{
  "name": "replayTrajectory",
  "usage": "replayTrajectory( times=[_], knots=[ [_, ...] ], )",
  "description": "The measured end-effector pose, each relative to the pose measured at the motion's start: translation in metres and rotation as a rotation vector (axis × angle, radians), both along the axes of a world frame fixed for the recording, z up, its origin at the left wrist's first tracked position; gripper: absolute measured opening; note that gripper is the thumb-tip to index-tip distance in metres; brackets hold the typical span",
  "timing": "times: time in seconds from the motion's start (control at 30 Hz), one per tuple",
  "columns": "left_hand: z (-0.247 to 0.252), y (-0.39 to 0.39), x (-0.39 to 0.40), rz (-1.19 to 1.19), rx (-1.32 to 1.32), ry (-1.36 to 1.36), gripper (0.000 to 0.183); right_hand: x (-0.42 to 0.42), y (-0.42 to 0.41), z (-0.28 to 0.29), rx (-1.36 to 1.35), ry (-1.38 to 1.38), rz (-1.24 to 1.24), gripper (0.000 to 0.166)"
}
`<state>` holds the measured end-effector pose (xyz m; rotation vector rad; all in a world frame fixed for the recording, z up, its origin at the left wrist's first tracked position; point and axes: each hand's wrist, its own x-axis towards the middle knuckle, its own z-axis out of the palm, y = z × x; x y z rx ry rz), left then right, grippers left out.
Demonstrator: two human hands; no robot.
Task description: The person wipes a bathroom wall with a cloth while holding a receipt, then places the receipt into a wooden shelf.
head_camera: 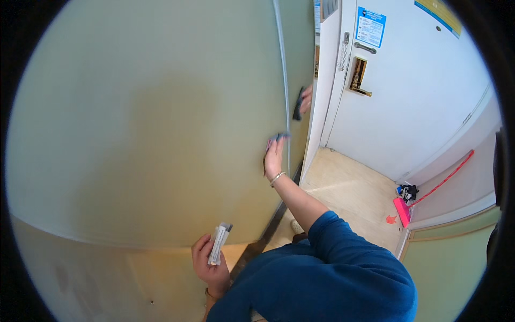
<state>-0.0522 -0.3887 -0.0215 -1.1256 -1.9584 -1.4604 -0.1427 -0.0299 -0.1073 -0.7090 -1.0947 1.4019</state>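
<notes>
My right hand (274,157) presses a dark cloth (277,137) against a large pale-green panel (181,120), close beside its vertical silver strip (284,76). Part of the cloth is hidden under the palm. Lower down, my left hand (210,261) holds a slim white packet (218,244) that bears writing, in front of the panel's bottom edge. To the right of the strip, a second hand with a dark cloth (298,104) shows at the panel's edge; it looks like a reflection. A soft shadow falls over the panel.
A white door (414,88) with a brass lever handle (359,76) and a blue-edged notice (370,27) stands at right. Below it, a pink broom (402,212) leans by a dark bundle (407,193) and a reddish scrap (390,219) on the beige floor (350,185).
</notes>
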Motion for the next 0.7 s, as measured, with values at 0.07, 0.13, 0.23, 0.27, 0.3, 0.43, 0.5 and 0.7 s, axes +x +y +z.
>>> replayTrajectory(
  times=[0.07,0.13,0.23,0.27,0.3,0.43,0.5,0.7],
  knots=[
    [0.008,0.004,0.003,0.025,-0.023,0.043,0.025,-0.005,0.012,0.006,-0.092,0.112,0.007,0.056],
    [0.020,0.009,0.009,0.027,-0.048,0.085,0.028,-0.008,0.016,0.034,-0.057,-0.041,-0.146,0.053],
    [0.037,0.011,0.027,0.062,-0.052,0.144,0.033,0.021,-0.006,0.136,0.227,-0.102,-0.216,0.051],
    [0.046,0.021,0.030,0.041,-0.035,0.171,0.034,0.018,0.001,0.149,0.130,0.020,-0.234,0.049],
    [0.051,0.028,0.036,0.035,-0.034,0.184,0.033,0.029,0.002,0.150,0.199,-0.030,-0.255,0.047],
    [0.072,0.063,0.048,0.028,-0.033,0.233,0.031,0.073,0.013,0.133,0.381,-0.083,-0.246,0.037],
    [0.080,0.086,0.045,0.002,-0.046,0.253,0.031,0.096,0.037,0.149,0.366,0.039,-0.100,0.032],
    [0.096,0.157,0.035,-0.095,-0.073,0.247,0.032,0.165,0.081,0.322,1.532,0.021,-0.762,0.040]
  ],
)
